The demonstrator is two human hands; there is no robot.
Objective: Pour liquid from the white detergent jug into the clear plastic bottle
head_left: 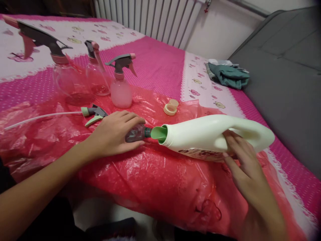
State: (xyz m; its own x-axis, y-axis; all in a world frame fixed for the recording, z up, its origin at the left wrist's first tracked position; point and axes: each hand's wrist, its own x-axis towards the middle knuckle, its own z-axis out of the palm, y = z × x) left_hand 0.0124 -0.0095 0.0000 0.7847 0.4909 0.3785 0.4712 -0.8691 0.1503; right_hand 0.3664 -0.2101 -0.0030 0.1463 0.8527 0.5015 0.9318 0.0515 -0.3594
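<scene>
While a small clear bottle (134,134) is enclosed by the left grip (119,134), its fingers wrapped over one side and its thumb along the other, a large pale green jug (200,132) is held by the right grip (242,155), which is closed around the handle. The jug is tipped on its side, with its mouth turned toward the left edge of the bed (160,63); the bottle, tilted, is pointed the opposite way, toward the right edge. The jug's green spout (158,133) is lined up with the bottle's dark green neck (147,132); whether the two are touching cannot be told. Both are held above a crumpled red plastic sheet (150,180), which is spread along the near edge. Just beyond the left grip, a green and grey spray head (96,113) is laid with its tube (45,117) stretched toward the left edge. Farther in, three upright spray bottles with pink and grey tops are grouped: a large one (66,78), one beside it (99,78) and a small one with cloudy contents (121,93). A pale yellowish cap (171,107) is placed beyond the jug's mouth. Near the right edge, folded clothes (229,74) are stacked beside a grey padded panel (283,60).
</scene>
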